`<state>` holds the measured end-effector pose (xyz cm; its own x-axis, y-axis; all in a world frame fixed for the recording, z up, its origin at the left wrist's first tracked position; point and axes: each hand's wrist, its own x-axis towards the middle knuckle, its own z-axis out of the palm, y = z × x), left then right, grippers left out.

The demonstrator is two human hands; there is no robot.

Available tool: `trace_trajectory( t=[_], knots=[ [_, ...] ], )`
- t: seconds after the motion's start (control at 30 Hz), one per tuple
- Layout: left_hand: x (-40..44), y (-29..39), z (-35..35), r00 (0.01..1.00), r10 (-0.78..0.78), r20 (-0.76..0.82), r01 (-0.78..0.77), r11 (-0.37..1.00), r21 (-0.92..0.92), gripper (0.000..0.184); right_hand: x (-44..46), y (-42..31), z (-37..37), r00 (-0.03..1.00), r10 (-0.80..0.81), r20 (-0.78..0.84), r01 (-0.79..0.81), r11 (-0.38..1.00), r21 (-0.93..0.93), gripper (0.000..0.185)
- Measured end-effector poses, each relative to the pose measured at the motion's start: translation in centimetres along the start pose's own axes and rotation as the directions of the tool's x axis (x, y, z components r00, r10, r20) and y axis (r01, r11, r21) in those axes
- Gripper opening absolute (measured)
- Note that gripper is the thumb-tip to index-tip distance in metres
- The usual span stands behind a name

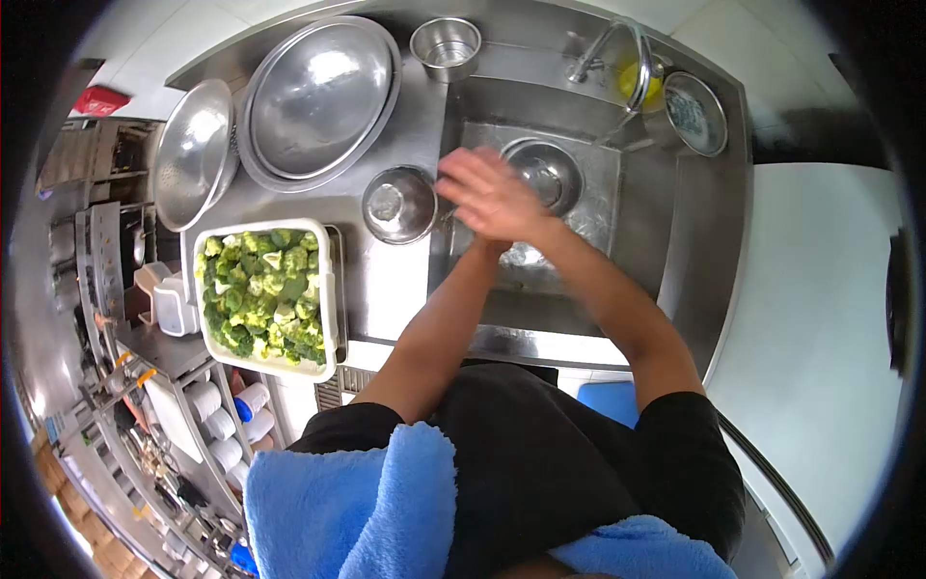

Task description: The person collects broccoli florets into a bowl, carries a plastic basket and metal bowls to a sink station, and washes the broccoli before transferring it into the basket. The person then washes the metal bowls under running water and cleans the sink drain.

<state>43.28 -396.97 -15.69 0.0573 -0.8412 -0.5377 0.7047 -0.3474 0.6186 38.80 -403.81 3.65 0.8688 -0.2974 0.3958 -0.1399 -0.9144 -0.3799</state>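
Note:
Over the sink's left edge, my right hand (494, 198) has its fingers apart, slightly blurred, and holds nothing. It lies across my left hand (494, 244), which is mostly hidden beneath it, so its fingers cannot be made out. Just right of the hands a metal bowl (548, 178) sits in the sink (641, 207), where water shows on the bottom. The faucet (632, 58) arches over the back right of the sink. Another small metal bowl (399, 205) stands on the counter to the left of the hands.
A white tray (329, 309) full of broccoli pieces is at the left. Behind it are a perforated colander (193, 154) and large metal bowls (321, 101). A metal pot (446, 48) stands at the back, and a round strainer (694, 114) at the back right.

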Motion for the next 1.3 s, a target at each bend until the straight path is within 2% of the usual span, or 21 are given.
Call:
trace_trajectory(
  t=[0.07, 0.1, 0.17, 0.2, 0.23, 0.27, 0.37, 0.4, 0.47, 0.53, 0.57, 0.63, 0.67, 0.77, 0.87, 0.9, 0.93, 0.97, 1.13, 1.2, 1.3],
  knots=[
    [0.6, 2.5, 2.1, 0.993, -0.054, -0.104, 0.054, 0.999, -0.011, 0.048, -3.7, 3.2, -3.2, 0.936, 0.29, -0.201, -0.326, 0.929, -0.176, 0.061],
    [-1.0, 6.4, 5.5, 0.953, -0.161, -0.258, 0.188, 0.978, 0.088, 0.056, -5.9, 4.5, -4.2, 0.826, 0.451, -0.338, -0.537, 0.812, -0.23, 0.057],
    [-2.3, 8.0, 9.0, 0.961, -0.069, -0.268, 0.053, 0.996, -0.068, 0.048, -9.1, 6.4, -5.2, 0.548, 0.633, -0.547, -0.831, 0.49, -0.264, 0.049],
    [-2.0, 7.4, 9.8, 0.974, -0.043, -0.224, 0.014, 0.992, -0.127, 0.047, -9.3, 6.7, -6.3, 0.314, 0.873, -0.373, -0.934, 0.354, 0.042, 0.051],
    [-1.1, 6.7, 10.3, 0.984, -0.011, -0.18, -0.023, 0.982, -0.186, 0.046, -8.9, 6.8, -8.2, 0.089, 0.991, -0.102, -0.946, 0.116, 0.302, 0.052],
    [-0.3, 6.0, 10.7, 0.99, 0.021, -0.139, -0.055, 0.967, -0.247, 0.045, -8.8, 7.0, -9.8, -0.085, 0.971, 0.224, -0.862, -0.185, 0.471, 0.054],
    [3.8, 4.2, 9.1, 0.979, -0.2, 0.038, 0.199, 0.899, -0.39, 0.054, -10.4, 7.2, -12.3, 0.03, 0.985, 0.168, -0.97, -0.011, 0.242, 0.056],
    [2.5, 5.9, 11.1, 0.971, -0.217, -0.102, 0.191, 0.958, -0.215, 0.053, -10.9, 6.9, -13.2, 0.089, 0.991, 0.1, -0.987, 0.073, 0.146, 0.058],
    [1.3, 8.0, 13.7, 0.963, -0.216, -0.159, 0.228, 0.971, 0.066, 0.054, -11.8, 4.8, -15.5, 0.315, 0.935, -0.162, -0.947, 0.298, -0.122, 0.066],
    [1.9, 7.8, 15.1, 0.963, -0.146, -0.225, 0.218, 0.914, 0.342, 0.051, -12.6, 3.9, -17.1, 0.44, 0.829, -0.345, -0.897, 0.392, -0.204, 0.072],
    [2.5, 8.1, 15.8, 0.99, -0.03, -0.138, 0.114, 0.751, 0.65, 0.05, -12.9, 3.6, -17.8, 0.499, 0.755, -0.425, -0.866, 0.43, -0.253, 0.075],
    [4.3, 8.9, 16.9, 0.987, 0.094, 0.128, -0.143, 0.17, 0.975, 0.047, -13.3, 2.7, -19.0, 0.495, 0.693, -0.524, -0.864, 0.454, -0.216, 0.078],
    [4.7, 9.0, 18.2, 0.971, 0.156, 0.179, -0.184, 0.017, 0.983, 0.046, -13.6, 2.2, -19.3, 0.492, 0.66, -0.568, -0.86, 0.469, -0.199, 0.08],
    [5.2, 12.0, 22.3, 0.962, 0.135, 0.238, -0.212, -0.183, 0.96, 0.048, -15.0, 1.2, -19.5, 0.444, 0.595, -0.67, -0.86, 0.492, -0.133, 0.08],
    [10.1, 12.1, 20.4, 0.985, 0.033, 0.17, -0.163, -0.151, 0.975, 0.044, -18.0, 1.8, -17.9, 0.343, 0.668, -0.661, -0.901, 0.432, -0.031, 0.077],
    [9.3, 12.6, 19.5, 0.996, -0.086, 0.011, 0.006, 0.206, 0.978, 0.048, -19.3, 2.1, -17.2, 0.303, 0.695, -0.652, -0.912, 0.411, 0.015, 0.076],
    [7.7, 13.5, 18.2, 0.964, -0.249, -0.098, 0.215, 0.507, 0.835, 0.052, -20.3, 2.5, -16.6, 0.271, 0.727, -0.631, -0.922, 0.385, 0.047, 0.072],
    [6.1, 14.1, 16.9, 0.891, -0.43, -0.144, 0.43, 0.702, 0.568, 0.056, -21.3, 2.7, -15.7, 0.238, 0.76, -0.605, -0.93, 0.357, 0.083, 0.068],
    [3.9, 10.5, 9.8, 0.914, -0.402, -0.047, 0.393, 0.852, 0.347, 0.086, -23.0, 4.4, -11.3, 0.033, 0.918, -0.395, -0.872, 0.219, 0.437, 0.05],
    [2.4, 9.9, 9.6, 0.943, -0.329, -0.042, 0.326, 0.895, 0.303, 0.091, -19.8, 3.7, -11.2, -0.03, 0.985, -0.169, -0.737, 0.093, 0.67, 0.057],
    [1.8, 10.3, 8.9, 0.969, -0.245, -0.036, 0.244, 0.921, 0.304, 0.088, -19.5, 8.0, -5.8, -0.15, 0.989, -0.008, -0.708, -0.102, 0.699, 0.07]
  ],
)
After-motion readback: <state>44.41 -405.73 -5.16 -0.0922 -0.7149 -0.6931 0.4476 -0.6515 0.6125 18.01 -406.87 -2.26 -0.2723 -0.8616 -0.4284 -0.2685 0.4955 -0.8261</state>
